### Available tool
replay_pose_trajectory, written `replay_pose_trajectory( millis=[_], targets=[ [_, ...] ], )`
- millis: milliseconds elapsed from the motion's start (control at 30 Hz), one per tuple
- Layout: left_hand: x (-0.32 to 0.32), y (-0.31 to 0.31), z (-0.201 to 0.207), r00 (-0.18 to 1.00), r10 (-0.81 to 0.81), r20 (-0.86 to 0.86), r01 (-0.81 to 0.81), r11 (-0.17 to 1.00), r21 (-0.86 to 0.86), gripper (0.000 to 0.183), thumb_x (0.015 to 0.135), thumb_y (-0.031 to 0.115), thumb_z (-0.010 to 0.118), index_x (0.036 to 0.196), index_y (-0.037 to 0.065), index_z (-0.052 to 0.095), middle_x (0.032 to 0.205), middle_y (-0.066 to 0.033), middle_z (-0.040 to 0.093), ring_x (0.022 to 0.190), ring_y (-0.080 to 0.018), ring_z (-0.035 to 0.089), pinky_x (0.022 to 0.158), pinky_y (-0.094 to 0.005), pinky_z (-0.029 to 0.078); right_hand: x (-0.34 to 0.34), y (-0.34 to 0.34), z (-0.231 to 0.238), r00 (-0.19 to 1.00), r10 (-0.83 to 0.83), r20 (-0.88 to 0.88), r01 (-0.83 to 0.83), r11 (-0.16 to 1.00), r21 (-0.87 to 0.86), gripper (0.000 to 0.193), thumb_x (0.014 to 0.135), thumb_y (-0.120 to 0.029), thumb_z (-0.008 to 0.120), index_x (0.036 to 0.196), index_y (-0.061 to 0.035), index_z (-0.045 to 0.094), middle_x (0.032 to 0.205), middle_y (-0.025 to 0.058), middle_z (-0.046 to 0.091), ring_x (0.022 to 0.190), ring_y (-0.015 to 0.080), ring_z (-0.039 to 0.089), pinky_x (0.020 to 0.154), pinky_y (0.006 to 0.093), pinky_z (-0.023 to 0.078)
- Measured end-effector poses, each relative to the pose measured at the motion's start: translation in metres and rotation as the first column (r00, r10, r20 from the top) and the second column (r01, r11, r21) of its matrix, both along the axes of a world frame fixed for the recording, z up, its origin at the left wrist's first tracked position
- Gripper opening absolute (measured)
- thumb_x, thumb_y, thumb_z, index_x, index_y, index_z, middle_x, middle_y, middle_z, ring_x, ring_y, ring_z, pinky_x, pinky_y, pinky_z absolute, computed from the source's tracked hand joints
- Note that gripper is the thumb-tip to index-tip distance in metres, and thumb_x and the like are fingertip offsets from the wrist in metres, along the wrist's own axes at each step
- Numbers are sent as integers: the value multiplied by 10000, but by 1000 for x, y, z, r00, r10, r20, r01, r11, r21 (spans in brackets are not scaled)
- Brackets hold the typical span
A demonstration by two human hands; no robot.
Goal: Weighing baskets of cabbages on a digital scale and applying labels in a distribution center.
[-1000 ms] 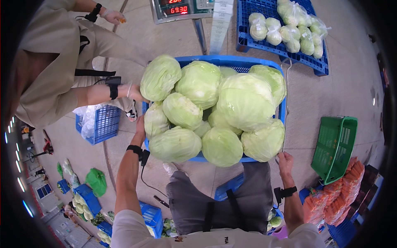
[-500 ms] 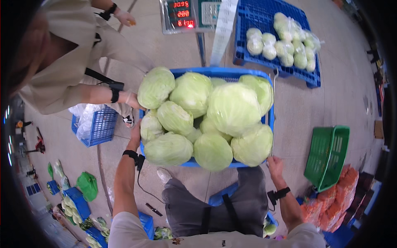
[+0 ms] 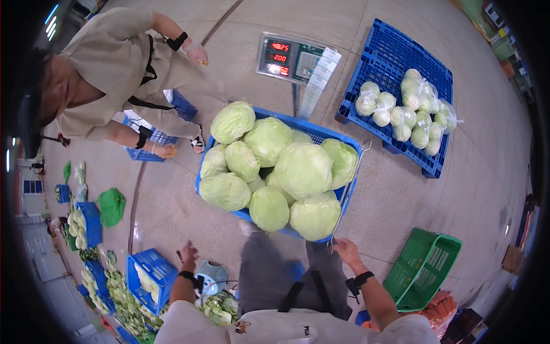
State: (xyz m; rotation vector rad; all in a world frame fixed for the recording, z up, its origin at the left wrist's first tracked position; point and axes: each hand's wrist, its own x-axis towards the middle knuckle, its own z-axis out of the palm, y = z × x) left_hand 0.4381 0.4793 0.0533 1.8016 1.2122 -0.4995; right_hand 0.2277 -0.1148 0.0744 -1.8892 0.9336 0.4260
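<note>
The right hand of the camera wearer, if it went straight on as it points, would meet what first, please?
Beyond the metal rod at its fingertips, the right hand would probably meet the blue crate at its near right corner, though depth is unclear.

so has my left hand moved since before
Yes. Judged against the blue crate, your left hand has come off the crate's left edge, back toward you.

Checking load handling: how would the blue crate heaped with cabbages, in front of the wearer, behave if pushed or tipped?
The blue crate is likely heavy: many large cabbages fill it. Tipped, it could spill some, since the rounded heads pile above its rim. It's probably stiff; the visible walls don't look bulged under the load.
</note>
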Motion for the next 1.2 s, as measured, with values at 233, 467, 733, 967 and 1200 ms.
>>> replay_pose_trajectory(
  millis=[233,467,733,967,1200],
  targets=[
    [-166,-78,31,948,-146,-281,13,904,-426,430,771,342,633,1077,60,525,827,-82,590,752,-212,588,658,-353,492,-78,-70,44,886,-405,-226,452,862,230,150,753,-149,572,825,-26,620,696,66,612,559,137,575,498,276,490],
    [-229,-136,79,979,-133,-153,26,832,-554,422,792,323,606,1097,52,498,921,-93,595,815,-196,590,717,-355,490,-106,-108,131,903,-260,-342,300,952,69,170,746,-172,570,800,-17,614,679,70,606,567,149,587,506,284,500],
    [-305,-170,101,961,250,-123,-278,828,-487,240,803,215,589,981,58,553,820,-80,607,672,-172,598,578,-298,496,-14,-137,156,984,95,-148,-62,975,215,172,761,-175,575,827,-24,625,721,65,615,616,144,592,531,268,488],
    [-371,-271,122,866,497,-48,-475,790,-388,235,808,194,567,971,29,539,760,-74,580,561,-143,531,462,-251,423,46,-205,171,953,278,-118,-238,933,269,184,786,-192,575,867,-33,619,762,63,620,653,139,596,566,262,491],
    [-294,-395,255,761,156,629,-221,975,26,258,826,253,624,870,0,653,655,18,537,578,-44,431,515,-188,338,17,-357,141,948,263,-182,-221,950,219,168,792,-158,559,868,-17,610,748,91,618,622,177,601,549,298,510]
  ],
)
